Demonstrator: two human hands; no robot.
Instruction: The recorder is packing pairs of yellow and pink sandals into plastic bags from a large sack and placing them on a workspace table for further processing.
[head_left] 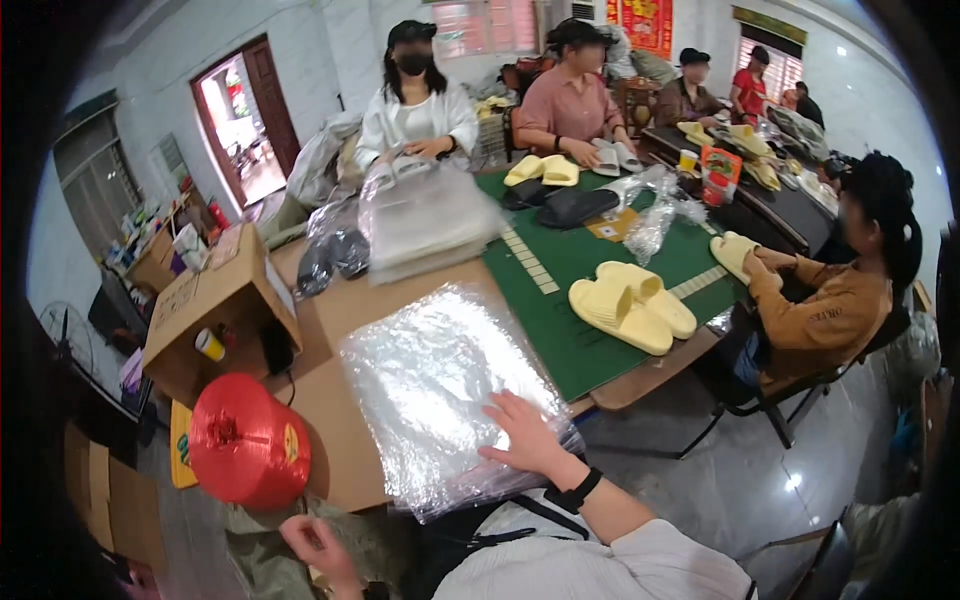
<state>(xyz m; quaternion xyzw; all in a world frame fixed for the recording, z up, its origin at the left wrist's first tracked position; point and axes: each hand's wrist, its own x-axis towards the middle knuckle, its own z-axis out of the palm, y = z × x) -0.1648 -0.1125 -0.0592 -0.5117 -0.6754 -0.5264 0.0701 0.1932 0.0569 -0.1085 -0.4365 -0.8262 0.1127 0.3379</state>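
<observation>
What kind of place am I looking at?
Probably a small packing workshop: stacked clear plastic bags, pairs of yellow slippers on a green mat, and a big red twine spool.

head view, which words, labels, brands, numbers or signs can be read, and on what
Cardboard box: printed characters, not copied out.
Brown sleeve: dark lettering, not copied out.
Red spool: yellow label, too small to read.
Red wall banner: gold characters, too blurred to read.
Orange-red pouch: print too small to read.
</observation>
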